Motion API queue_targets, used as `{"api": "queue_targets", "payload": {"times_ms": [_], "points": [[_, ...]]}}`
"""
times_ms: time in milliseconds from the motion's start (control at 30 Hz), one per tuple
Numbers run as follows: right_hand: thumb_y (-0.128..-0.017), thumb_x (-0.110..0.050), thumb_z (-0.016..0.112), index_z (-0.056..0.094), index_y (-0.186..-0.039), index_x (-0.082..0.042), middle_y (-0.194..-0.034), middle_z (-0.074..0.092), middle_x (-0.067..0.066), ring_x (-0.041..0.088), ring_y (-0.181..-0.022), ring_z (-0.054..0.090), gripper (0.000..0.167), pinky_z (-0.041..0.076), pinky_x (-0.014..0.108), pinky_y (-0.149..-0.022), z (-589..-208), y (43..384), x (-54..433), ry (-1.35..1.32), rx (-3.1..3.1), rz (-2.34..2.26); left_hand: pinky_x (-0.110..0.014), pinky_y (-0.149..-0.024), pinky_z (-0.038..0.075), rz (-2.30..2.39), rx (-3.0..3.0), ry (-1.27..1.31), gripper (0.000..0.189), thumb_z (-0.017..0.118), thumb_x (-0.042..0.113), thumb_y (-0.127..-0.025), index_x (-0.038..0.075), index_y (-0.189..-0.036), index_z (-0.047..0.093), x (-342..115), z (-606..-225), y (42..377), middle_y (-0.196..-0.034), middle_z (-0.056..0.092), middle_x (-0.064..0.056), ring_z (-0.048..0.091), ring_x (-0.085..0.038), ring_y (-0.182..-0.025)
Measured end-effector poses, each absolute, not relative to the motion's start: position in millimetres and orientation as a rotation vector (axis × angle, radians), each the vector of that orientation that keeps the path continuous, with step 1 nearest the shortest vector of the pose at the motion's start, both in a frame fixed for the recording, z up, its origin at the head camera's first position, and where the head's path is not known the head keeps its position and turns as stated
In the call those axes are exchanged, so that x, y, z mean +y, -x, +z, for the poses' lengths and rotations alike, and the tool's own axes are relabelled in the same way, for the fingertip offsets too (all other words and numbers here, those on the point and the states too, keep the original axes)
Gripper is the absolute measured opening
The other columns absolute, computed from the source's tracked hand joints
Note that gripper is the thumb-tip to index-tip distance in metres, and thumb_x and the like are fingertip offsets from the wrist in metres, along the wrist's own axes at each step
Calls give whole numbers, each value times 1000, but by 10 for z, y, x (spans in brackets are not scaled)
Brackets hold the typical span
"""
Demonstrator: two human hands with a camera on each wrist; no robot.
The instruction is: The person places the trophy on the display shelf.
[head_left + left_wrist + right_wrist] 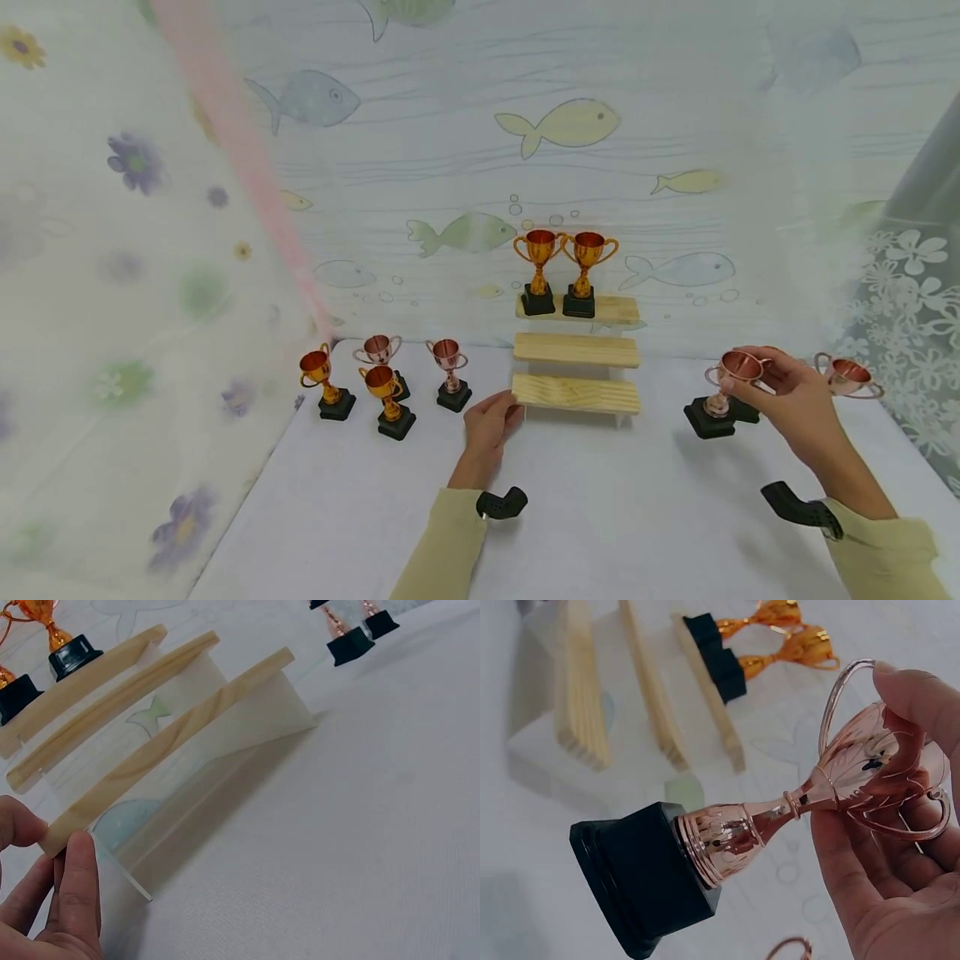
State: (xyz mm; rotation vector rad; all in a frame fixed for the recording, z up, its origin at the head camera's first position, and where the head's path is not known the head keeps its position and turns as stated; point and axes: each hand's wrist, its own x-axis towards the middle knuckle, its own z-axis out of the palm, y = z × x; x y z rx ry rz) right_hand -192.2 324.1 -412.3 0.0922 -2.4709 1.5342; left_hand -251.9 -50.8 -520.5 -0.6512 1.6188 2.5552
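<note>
Two gold trophies (582, 282) stand already on the top board (615, 310) of the three-tier rack (576, 352). The right hand (797, 402) holds one rose-gold trophy (776, 815), right of the rack; the left hand (487, 429) pinches the lowest board (576, 394). Four trophies (389, 407) at left, and another cup (849, 377) at right, apparently remain.

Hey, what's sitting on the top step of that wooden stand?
Two gold trophies stand side by side on the top step, toward its left end in the head view. Their black bases hide the surface directly beneath them, so that can't be seen.
</note>
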Motion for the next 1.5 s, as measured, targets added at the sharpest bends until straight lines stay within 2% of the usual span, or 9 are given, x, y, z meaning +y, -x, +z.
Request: {"api": "queue_targets", "payload": {"times_ms": [300,533,733,1100,1500], "points": [[-94,-25,76,57,-132,-13,-112,59,-23,-11,-105,54,45,50,4,-78,-3923,2240,2890,-86,-2452,1532,-25,-82,62,2567,1618,637,30,68,2,-94,-9,-121,67,-522,-5218,2545,-106,69,-17,69,-16,-90],[-91,-20,79,60,-133,-10,-110,62,-19,-1,-102,59,47,52,6,-79,-3733,2512,2636,-94,-2295,1585,-25,-81,62,2565,1606,652,30,69,2,-93,-9,-120,67,-530,-5211,2559,-105,70,-16,69,-16,-88],[-87,-12,81,65,-125,-9,-104,64,-14,4,-96,61,42,52,8,-74,-3597,2790,2444,-136,-2136,1634,-26,-83,61,2551,1606,672,30,68,3,-93,-7,-121,67,-531,-5220,2552,-105,69,-16,69,-15,-89],[-84,-15,84,66,-122,-7,-99,63,-15,4,-91,59,42,49,12,-67,-3532,3322,2318,-169,-2064,1670,-26,-83,61,2540,1624,654,31,68,4,-94,-7,-123,67,-540,-5250,2547,-109,69,-16,69,-16,-90],[-87,-26,83,65,-125,-4,-97,63,-16,3,-94,60,47,51,13,-74,-3579,3553,2267,-165,-2149,1639,-26,-82,62,2567,1608,625,30,68,2,-93,-10,-121,66,-520,-5245,2534,-103,70,-14,68,-15,-87]]}}
